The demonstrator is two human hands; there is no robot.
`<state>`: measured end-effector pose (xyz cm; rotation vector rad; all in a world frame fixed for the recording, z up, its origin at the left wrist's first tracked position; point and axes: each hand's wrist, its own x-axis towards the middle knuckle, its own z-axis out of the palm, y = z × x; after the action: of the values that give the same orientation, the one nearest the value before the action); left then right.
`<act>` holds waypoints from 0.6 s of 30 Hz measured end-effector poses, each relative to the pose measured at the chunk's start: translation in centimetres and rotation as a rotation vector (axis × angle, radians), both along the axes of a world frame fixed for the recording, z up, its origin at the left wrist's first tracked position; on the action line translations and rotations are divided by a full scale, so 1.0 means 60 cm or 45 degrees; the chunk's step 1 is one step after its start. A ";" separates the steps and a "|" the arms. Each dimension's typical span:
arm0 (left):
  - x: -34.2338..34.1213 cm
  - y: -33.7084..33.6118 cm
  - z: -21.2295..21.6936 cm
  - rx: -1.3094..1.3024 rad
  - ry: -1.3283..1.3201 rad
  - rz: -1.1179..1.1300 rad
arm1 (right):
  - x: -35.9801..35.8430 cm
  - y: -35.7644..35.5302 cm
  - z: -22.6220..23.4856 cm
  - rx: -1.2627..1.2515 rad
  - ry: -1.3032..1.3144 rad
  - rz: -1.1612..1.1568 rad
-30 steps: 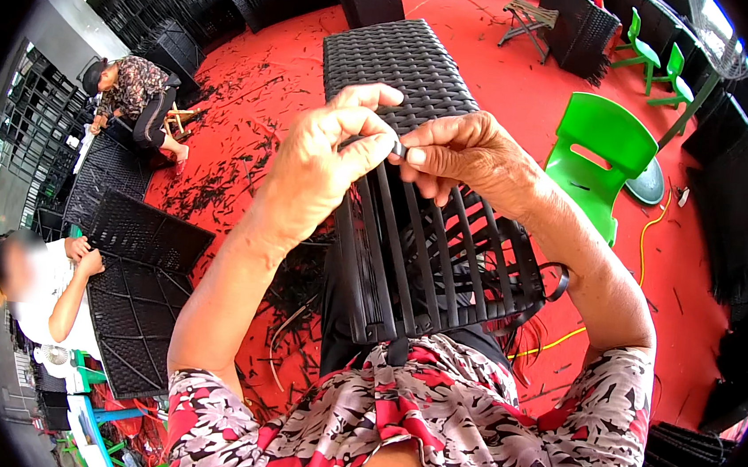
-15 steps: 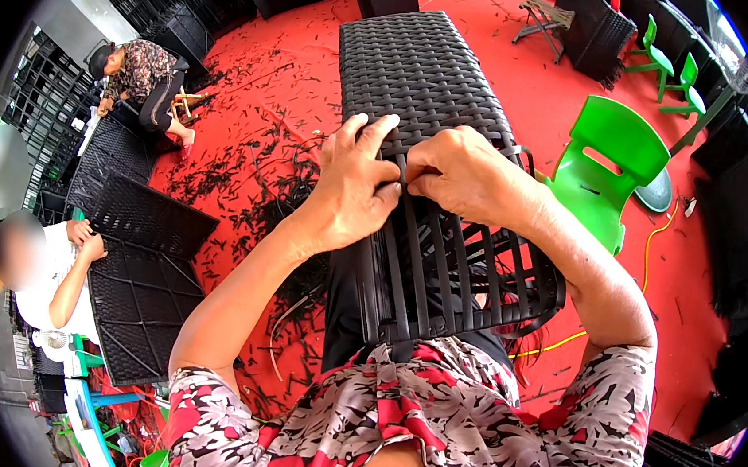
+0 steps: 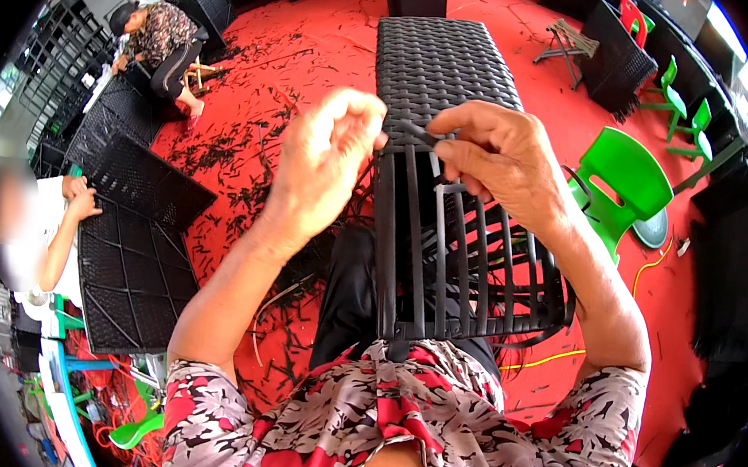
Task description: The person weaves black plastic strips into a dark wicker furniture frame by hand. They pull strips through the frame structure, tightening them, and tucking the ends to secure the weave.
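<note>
A black woven frame [image 3: 446, 71] stretches away from my lap, its far part covered in a tight weave. Its near part shows bare lengthwise strips [image 3: 444, 266] with gaps between them. Over the edge of the weave, my right hand [image 3: 509, 161] pinches a flat black plastic strip [image 3: 418, 133] between thumb and fingers. My left hand [image 3: 322, 162] is raised just off the frame's left edge, fingers curled together; whatever they may hold is hidden.
Right of the frame stands a green plastic chair [image 3: 623, 180]. Black scraps [image 3: 228, 172] litter the red floor [image 3: 319, 42]. At left, one person [image 3: 36, 231] handles a black woven panel [image 3: 134, 279]; another person [image 3: 164, 42] sits bent farther back. A yellow cord [image 3: 545, 360] lies at right.
My hands, together at the weave's edge before, have moved apart. The left one has lifted and gone left; the right one has shifted right with the strip showing. The view has turned slightly.
</note>
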<state>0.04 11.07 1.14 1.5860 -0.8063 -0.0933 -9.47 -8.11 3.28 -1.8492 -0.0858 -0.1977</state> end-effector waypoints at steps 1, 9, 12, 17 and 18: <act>0.000 0.005 -0.020 0.129 -0.020 0.102 | -0.001 -0.002 0.000 -0.069 -0.005 -0.053; -0.044 0.018 -0.097 0.307 -0.172 0.240 | 0.014 0.001 -0.008 -0.512 -0.009 0.016; -0.042 0.013 -0.092 0.370 -0.223 0.289 | 0.016 0.008 -0.011 -0.538 0.031 0.074; -0.046 0.015 -0.091 0.238 -0.193 0.245 | 0.016 0.018 -0.019 -0.552 0.052 0.078; -0.047 0.016 -0.093 0.197 -0.185 0.228 | 0.016 0.019 -0.020 -0.569 0.076 0.075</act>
<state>-2.77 12.02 -4.41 1.8211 -0.7798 0.0921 -8.49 -6.98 2.06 -2.2924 -0.1526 -0.0849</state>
